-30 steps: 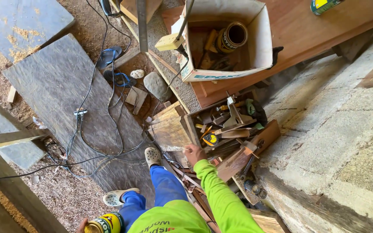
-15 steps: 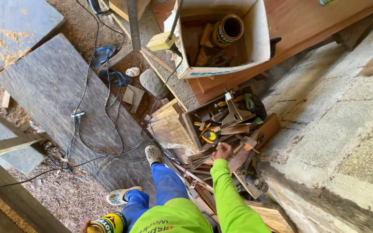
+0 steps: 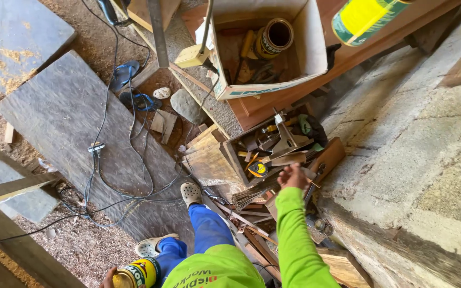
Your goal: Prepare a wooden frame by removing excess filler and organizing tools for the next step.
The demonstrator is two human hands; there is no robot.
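- While the left hand grips a yellow can low by the knee, the right hand reaches out, fingers loosely curled, holding nothing I can make out.
- Just beyond its fingertips lies a wooden tool crate (plane lengthwise away, tape measure leftward).
- Farther off: cardboard box.

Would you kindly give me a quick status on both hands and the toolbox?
Right hand open, reaching over the wooden toolbox, holding nothing visible. Left hand grips a yellow tin at the knee. Loose sticks lie beside the box.
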